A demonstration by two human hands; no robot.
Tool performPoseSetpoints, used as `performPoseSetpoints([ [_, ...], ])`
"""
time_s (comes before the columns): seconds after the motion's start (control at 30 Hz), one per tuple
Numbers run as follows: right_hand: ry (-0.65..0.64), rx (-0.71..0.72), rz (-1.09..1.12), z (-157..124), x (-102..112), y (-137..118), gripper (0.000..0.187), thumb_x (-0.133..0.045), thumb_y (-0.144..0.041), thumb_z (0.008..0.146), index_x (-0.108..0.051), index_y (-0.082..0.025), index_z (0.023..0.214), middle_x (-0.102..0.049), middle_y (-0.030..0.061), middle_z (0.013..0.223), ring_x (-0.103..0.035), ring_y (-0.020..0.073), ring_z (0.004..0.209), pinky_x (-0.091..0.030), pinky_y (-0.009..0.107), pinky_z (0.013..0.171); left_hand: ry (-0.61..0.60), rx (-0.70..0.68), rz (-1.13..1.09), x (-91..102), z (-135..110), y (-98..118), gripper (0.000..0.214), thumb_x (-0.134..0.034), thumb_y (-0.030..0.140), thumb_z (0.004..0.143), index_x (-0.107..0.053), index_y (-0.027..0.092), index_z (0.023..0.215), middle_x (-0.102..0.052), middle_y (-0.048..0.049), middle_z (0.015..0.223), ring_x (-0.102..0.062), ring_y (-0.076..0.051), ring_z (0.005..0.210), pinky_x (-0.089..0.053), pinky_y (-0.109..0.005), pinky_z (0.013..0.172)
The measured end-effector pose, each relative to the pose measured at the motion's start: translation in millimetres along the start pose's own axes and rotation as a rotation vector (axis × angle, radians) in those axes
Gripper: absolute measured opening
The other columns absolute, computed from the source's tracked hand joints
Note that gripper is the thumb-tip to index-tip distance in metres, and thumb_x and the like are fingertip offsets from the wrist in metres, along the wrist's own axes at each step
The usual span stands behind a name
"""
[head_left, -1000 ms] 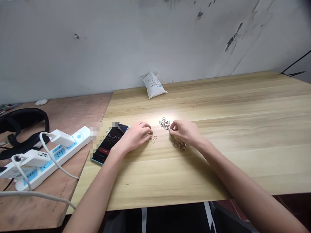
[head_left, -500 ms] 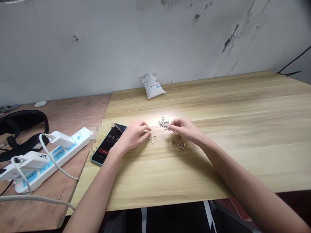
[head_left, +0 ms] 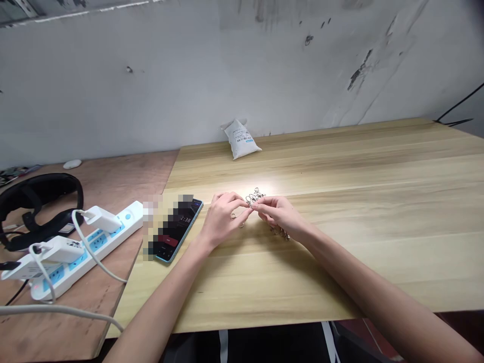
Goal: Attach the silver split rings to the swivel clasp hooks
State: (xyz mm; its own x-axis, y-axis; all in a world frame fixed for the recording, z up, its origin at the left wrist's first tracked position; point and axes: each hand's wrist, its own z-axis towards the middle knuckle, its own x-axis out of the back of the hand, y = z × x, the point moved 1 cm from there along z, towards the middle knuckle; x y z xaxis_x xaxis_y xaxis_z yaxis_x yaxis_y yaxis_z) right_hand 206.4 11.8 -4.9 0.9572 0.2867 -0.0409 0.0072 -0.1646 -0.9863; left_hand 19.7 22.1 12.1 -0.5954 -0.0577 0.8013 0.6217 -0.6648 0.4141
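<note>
Left hand and right hand are meeting fingertip to fingertip just right of the phone, both pinching one small metal ring. More rings are lying just behind, clasps peeking out under the right hand.

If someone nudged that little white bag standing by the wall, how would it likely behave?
The white bag looks plump and creased, so it is probably soft and would dent rather than stay stiff. It leans at a tilt on the wooden table, so a nudge may well tip it flat. Being sack-shaped, it seems unlikely to roll.
</note>
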Motion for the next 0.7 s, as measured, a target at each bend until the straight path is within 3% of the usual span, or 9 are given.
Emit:
performPoseSetpoints([
  [0.3,0.043,0.052,0.012,-0.4,-2.4,-0.9,0.036,-0.072,-0.053,0.075,-0.068,-0.017,0.078,-0.042,-0.0069,0.053,-0.029,0.0065,0.046,-0.022,0.024,0.045,-0.015,0.060,-0.141,4.1,2.3,0.6,0.012,-0.065,0.032,0.090,-0.070,0.022,0.085,-0.072,-0.0016,0.097,-0.065,-0.020,0.096,-0.041,-0.038,0.091],
  [0.47,0.053,0.124,-0.036,-0.4,0.6,-2.2,0.035,-0.067,-0.053,0.081,-0.065,-0.019,0.083,-0.049,-0.0053,0.062,-0.031,0.0058,0.046,-0.024,0.023,0.044,-0.009,0.063,-0.161,8.5,3.0,0.4,0.008,-0.067,0.030,0.088,-0.070,0.023,0.086,-0.072,-0.0003,0.096,-0.065,-0.019,0.094,-0.041,-0.037,0.091],
  [0.7,-0.075,0.133,-0.165,-2.9,-0.3,-2.4,0.036,-0.059,-0.054,0.088,-0.068,-0.020,0.098,-0.055,-0.0009,0.076,-0.038,0.0069,0.051,-0.030,0.022,0.045,0.060,-0.006,-0.069,8.7,1.6,-0.6,0.007,-0.068,0.030,0.087,-0.070,0.023,0.085,-0.071,-0.0003,0.093,-0.064,-0.018,0.092,-0.039,-0.036,0.091],
])
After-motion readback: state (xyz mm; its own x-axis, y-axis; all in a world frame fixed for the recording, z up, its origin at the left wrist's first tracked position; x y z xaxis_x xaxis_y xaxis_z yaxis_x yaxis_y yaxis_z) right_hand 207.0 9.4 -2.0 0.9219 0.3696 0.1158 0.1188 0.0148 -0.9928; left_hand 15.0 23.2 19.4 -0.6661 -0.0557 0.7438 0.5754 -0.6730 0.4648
